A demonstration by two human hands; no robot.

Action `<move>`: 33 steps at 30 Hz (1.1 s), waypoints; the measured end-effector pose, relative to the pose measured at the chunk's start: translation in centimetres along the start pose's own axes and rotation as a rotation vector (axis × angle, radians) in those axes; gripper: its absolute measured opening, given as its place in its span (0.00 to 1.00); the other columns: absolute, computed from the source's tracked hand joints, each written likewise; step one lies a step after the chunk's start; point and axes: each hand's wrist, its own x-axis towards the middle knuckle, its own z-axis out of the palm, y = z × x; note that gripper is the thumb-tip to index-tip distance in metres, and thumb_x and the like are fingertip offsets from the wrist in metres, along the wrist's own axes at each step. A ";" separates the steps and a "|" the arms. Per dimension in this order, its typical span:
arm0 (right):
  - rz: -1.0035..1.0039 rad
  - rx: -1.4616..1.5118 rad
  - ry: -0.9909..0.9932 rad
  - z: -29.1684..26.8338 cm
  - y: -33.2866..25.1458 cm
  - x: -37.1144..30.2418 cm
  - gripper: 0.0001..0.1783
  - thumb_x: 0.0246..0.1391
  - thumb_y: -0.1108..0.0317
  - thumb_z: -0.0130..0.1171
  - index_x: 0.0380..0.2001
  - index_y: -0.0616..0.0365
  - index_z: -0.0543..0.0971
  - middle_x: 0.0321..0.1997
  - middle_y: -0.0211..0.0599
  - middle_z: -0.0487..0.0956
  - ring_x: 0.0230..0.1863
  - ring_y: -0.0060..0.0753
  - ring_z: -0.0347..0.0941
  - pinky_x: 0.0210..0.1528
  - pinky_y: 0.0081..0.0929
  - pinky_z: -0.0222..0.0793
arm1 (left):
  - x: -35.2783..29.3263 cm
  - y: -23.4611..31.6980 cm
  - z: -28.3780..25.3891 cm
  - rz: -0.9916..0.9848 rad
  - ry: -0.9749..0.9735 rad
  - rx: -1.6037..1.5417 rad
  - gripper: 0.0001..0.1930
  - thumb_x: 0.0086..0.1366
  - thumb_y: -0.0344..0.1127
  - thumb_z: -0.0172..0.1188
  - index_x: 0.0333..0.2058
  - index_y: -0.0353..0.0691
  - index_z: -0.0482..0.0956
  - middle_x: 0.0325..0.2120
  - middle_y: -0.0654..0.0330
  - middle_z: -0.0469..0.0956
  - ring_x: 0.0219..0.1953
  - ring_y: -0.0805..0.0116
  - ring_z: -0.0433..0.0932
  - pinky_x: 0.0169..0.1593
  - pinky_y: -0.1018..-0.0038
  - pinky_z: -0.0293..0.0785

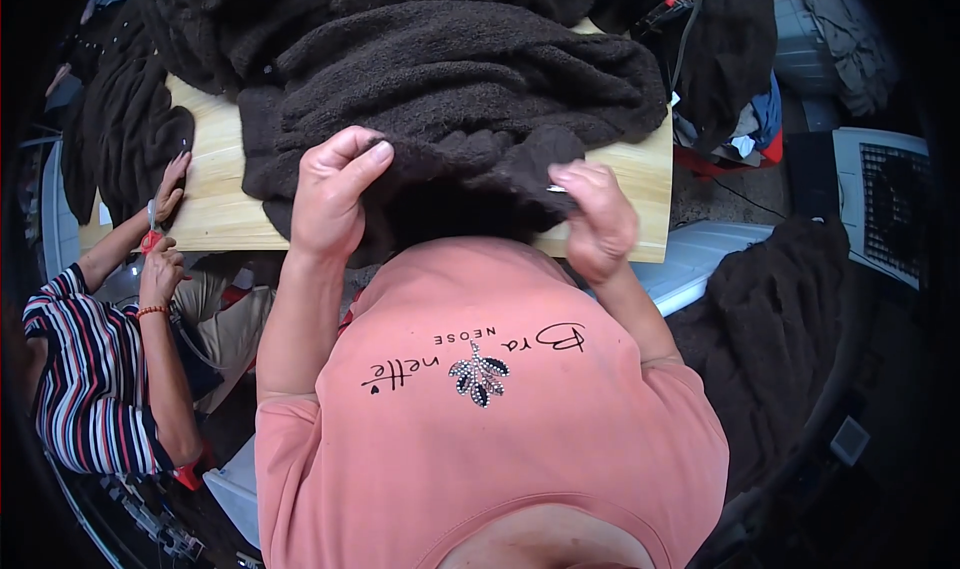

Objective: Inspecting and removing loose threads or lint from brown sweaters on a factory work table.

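A dark brown knit garment [455, 89] lies bunched in thick folds on the table in front of me. My left hand [330, 194] pinches its near edge between thumb and fingers. At the other end of that edge, my right hand [600, 219] is closed on the knit, with a small pale, shiny thing showing by its fingertips; I cannot make out what it is. Between my hands the edge stretches across, and the fabric hangs in dark shadow against the table's front.
The pale wooden table [222, 204] carries more dark knit cloth [115, 139] at the left. There a co-worker in a striped shirt [95, 369] holds red-handled scissors [151, 240]. A red bin [773, 149] with cloth stands at right, above a dark knit pile [765, 339].
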 end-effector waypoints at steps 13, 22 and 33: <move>-0.078 0.322 -0.367 0.0 -2.9 4.4 0.13 0.28 0.84 0.60 0.26 0.67 0.76 0.21 0.41 0.76 0.20 0.36 0.74 0.21 0.24 0.67 | -0.6 0.0 2.9 -0.253 -0.080 -0.034 0.01 0.53 0.23 0.58 0.26 0.33 0.77 0.21 0.66 0.75 0.23 0.83 0.70 0.29 0.86 0.67; -0.258 0.114 -0.258 3.4 -1.3 3.9 0.08 0.30 0.78 0.56 0.22 0.62 0.73 0.19 0.33 0.72 0.15 0.28 0.67 0.16 0.23 0.61 | -0.6 -0.6 2.8 -0.286 -0.254 0.083 0.03 0.54 0.23 0.56 0.29 0.32 0.77 0.23 0.66 0.75 0.26 0.83 0.70 0.31 0.86 0.66; -0.206 0.104 -0.238 5.0 -0.2 3.0 0.10 0.29 0.81 0.54 0.23 0.65 0.73 0.18 0.37 0.72 0.17 0.35 0.70 0.18 0.27 0.65 | -1.0 -1.7 2.9 -0.137 -0.144 0.271 0.05 0.53 0.21 0.58 0.31 0.31 0.78 0.24 0.66 0.77 0.27 0.83 0.71 0.31 0.85 0.67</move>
